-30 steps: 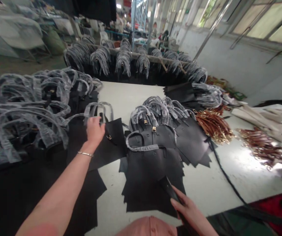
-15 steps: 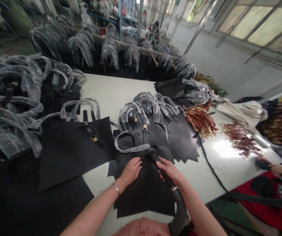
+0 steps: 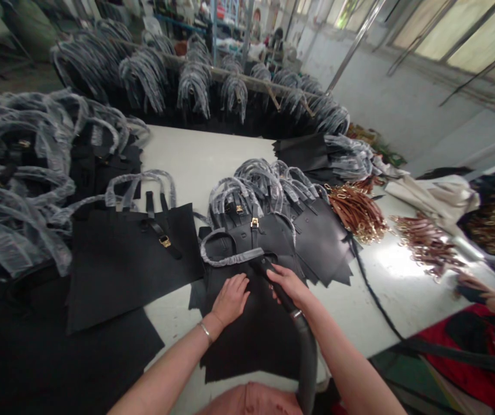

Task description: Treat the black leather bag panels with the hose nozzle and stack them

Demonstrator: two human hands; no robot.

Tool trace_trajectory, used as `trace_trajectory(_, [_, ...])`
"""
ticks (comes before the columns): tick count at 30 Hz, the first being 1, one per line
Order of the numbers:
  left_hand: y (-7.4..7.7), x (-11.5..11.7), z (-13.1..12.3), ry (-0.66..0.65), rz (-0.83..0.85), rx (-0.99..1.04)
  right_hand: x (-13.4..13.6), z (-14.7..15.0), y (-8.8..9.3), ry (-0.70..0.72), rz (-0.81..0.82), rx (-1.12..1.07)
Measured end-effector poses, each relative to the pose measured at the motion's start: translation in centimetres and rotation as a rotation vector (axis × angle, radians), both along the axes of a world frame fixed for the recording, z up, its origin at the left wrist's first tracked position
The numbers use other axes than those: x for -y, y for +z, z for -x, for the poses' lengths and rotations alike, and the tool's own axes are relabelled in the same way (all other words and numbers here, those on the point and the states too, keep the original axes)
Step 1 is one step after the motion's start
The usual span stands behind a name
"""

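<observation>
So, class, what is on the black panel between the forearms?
The left hand rests on the panel; the right hand holds a black tool over it, near a wrapped handle. What they cover is hidden.

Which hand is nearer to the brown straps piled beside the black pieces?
Right: the right hand, gripping a black tool, is down-left of the brown straps in view. The left hand rests on a black piece, farther left.

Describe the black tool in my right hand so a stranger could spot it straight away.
On the white flat-topped table, find the stack of flat black leather-like panels before the pink shirt. There, the bare right hand grips a black tube-shaped tool. Unlike the flat panels, it has a silver ring and a thick dark hose running downward.
</observation>
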State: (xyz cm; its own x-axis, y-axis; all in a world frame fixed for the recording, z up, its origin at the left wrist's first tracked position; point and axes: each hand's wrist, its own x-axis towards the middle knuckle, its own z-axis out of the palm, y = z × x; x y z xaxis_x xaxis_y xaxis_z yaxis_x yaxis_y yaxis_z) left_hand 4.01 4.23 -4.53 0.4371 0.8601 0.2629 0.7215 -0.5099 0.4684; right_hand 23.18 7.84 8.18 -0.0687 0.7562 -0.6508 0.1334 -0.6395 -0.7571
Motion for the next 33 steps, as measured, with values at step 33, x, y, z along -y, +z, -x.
trace_trajectory(33, [1.4,-0.2,0.0,0.032,-0.013,-0.024,-0.2,-6.7,-0.4,-0.308,-0.033,0.143])
